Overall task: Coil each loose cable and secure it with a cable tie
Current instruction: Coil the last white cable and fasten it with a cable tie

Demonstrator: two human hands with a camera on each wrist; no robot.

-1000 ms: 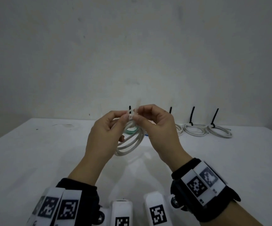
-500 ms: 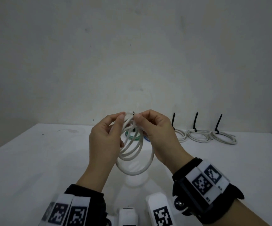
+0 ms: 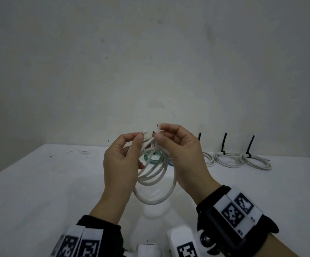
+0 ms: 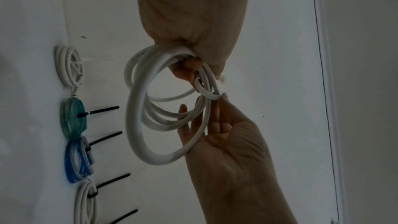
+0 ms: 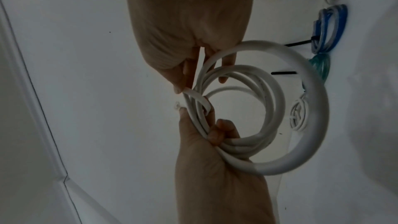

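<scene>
Hanging above the white table [image 3: 39, 191], the coiled white round cable [image 3: 155, 182] is pinched at twelve o'clock by both hands: left hand [image 3: 120, 164] clenches the loops, right hand [image 3: 183, 154] grasps a white plastic cable tie [image 5: 197, 98] across them.

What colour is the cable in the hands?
White. The coiled cable shows best in the right wrist view.

No legible text (markers only)
</scene>
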